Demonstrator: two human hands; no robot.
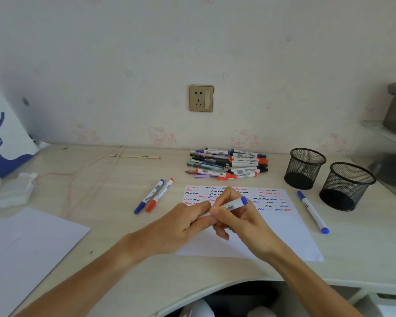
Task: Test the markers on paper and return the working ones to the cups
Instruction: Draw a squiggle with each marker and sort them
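Both hands are gripping one blue-ended marker (232,205) over the scribbled paper (281,220): right hand (240,219) curling round the barrel, left hand (185,221) pinching its hidden end. Two mesh cups (305,168) (347,186) (both holding nothing) are standing beside the marker pile (226,164).

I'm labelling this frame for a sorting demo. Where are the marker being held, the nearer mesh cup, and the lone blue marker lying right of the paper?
held marker (234,205): head view, barcode on its white barrel.
nearer mesh cup (346,186): head view, front wall.
lone blue marker (313,212): head view, mid-barrel.
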